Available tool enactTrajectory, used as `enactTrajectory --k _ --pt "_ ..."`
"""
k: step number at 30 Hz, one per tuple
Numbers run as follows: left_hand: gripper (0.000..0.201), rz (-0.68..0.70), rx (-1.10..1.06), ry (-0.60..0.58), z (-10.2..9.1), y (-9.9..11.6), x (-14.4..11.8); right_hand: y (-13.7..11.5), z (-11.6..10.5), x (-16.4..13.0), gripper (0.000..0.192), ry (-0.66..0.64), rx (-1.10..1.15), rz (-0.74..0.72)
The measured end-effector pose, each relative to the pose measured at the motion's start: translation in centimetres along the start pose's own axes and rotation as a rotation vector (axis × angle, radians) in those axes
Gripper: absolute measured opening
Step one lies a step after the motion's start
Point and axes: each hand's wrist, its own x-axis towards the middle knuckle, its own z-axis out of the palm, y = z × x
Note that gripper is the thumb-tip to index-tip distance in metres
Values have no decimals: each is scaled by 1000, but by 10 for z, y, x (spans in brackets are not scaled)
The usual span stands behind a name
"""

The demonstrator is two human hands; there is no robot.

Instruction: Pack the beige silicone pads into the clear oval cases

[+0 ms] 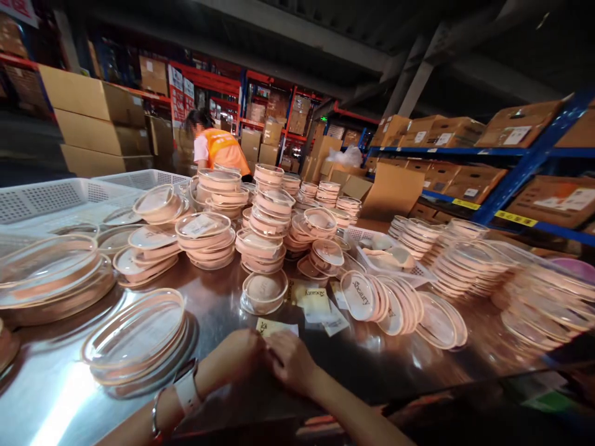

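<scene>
Two hands meet at the near edge of the steel table (60, 396): left hand (237, 356) and right hand (290, 362), fingers pressed together on one yellowish paper slip (274, 326) lying flat. Three more slips (318, 305) lie beyond, beside one lidded bowl (264, 291); two white baskets (56, 198) stand far left

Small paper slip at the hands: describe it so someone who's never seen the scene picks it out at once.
Start at the shiny metal table covered in stacked round lidded containers. At its near edge the left hand and right hand meet; the pale yellow slip lies flat just beyond their fingers. Unlike the loose labels farther back, it is the one touching the hands.
</scene>
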Motion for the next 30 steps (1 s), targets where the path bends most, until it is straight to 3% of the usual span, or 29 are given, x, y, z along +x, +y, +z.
enactTrajectory --k 1,2,5,9,11,14,18,21,25,26,29,30 --pt "15 2 28 22 -8 -6 2 1 3 -10 30 -50 14 -91" --pt "25 3 62 44 -17 -14 6 7 4 -18 31 -43 0 -78" --pt "47 -50 154 132 -33 -37 18 41 -6 -27 31 28 -130 113" --pt "53 -164 161 145 -22 -57 24 74 -20 -4 38 161 -191 249" --pt "57 -193 144 133 -11 -61 22 68 -18 17 39 227 -157 247" --pt "60 -231 155 140 -3 -60 20 38 -2 53 46 261 -113 243" --pt "52 -244 229 154 -16 -50 14 2 23 96 35 193 -125 248" --pt "47 -302 386 261 -38 -44 -18 -1 37 103 44 209 -134 221" --pt "43 -611 772 561 -66 -56 -107 15 46 93 62 228 -227 156" --pt "41 -577 813 556 -73 -62 -132 17 45 90 62 222 -249 153" --pt "37 -155 953 556 -99 -76 -191 16 38 89 59 149 -285 182" --pt "37 -98 981 582 -110 -77 -203 14 36 90 59 110 -292 190"
